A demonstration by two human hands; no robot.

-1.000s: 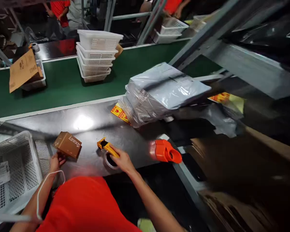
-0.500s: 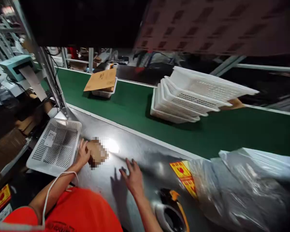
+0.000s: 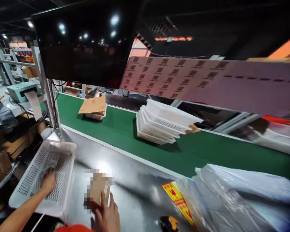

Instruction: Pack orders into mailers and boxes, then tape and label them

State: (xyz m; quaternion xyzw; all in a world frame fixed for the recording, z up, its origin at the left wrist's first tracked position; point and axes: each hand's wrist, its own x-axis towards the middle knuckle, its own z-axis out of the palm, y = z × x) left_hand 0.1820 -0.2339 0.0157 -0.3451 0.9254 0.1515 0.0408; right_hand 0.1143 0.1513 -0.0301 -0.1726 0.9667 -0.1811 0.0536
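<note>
Our left hand (image 3: 48,182) lies open inside the white basket (image 3: 67,180); our right hand (image 3: 108,214) grips the small brown box (image 3: 99,190) on the worktop (image 3: 140,190) — the overhanging basket may tip if pressed.

White perforated basket (image 3: 60,154), green conveyor belt (image 3: 198,151), brown box (image 3: 99,190), yellow-red sticker (image 3: 177,198).

At the lower left of the frame the left hand (image 3: 48,182) reaches forward with its bare forearm extended, while the right hand (image 3: 108,215) sits bottom centre, fingers pointing up.
</note>
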